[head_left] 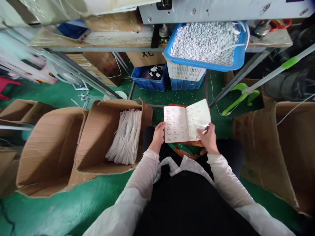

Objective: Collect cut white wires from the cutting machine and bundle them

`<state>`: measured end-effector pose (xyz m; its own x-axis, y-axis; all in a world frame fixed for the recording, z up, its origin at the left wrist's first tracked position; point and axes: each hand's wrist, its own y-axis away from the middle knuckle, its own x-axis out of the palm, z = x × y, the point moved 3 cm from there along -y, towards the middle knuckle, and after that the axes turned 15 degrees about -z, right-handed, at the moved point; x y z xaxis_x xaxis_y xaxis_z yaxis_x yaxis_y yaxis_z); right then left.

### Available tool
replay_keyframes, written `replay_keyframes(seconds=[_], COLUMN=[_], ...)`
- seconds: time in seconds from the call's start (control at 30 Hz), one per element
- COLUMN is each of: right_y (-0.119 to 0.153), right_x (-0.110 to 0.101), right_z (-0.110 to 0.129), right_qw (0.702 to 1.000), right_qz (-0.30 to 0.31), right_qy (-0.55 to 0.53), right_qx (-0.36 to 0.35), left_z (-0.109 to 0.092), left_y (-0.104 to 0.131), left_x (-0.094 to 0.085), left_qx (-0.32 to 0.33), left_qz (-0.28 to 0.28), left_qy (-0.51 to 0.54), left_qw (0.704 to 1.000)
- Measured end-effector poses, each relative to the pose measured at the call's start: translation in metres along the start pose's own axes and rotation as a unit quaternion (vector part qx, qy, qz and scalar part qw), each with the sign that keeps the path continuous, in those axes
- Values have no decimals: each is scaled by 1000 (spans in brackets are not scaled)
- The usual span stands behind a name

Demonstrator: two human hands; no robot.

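Note:
An open notebook (pixel 176 123) with rows of writing lies spread above my lap. My left hand (pixel 159 133) grips its left edge, thumb on the page and fingers behind the cover. On the other side my right hand (pixel 208 137) pinches the right-hand page, which is lifted and bent at its outer edge. Beneath the notebook shows part of a reddish-brown wooden surface (pixel 198 143).
Left of me stand open cardboard boxes, one (pixel 98 137) holding a bundle of thin white strips (pixel 126 136). A blue basket (pixel 205 65) full of small white pieces juts from the workbench (pixel 103 41). Another large box (pixel 261 147) is at my right.

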<state>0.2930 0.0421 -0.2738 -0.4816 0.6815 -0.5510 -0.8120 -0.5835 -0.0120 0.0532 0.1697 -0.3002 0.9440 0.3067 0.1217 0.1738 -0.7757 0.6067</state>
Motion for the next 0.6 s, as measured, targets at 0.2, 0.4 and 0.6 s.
replay_keyframes(seconds=[0.2,0.4,0.6], right_y=[-18,35,55], right_x=[-46,20,76], right_z=[-30,63,73], right_qw=[990,974,954], right_qz=[-130,88,179], right_qy=[-4,86,152], right_qx=[54,-192,-188], left_z=[0,2,1], left_y=[0,-1,0], left_x=[0,0,2], left_qx=[6,7,22], left_qz=[-4,-1,7], left_qy=[0,0,-2], left_qw=[1000,1000,1000])
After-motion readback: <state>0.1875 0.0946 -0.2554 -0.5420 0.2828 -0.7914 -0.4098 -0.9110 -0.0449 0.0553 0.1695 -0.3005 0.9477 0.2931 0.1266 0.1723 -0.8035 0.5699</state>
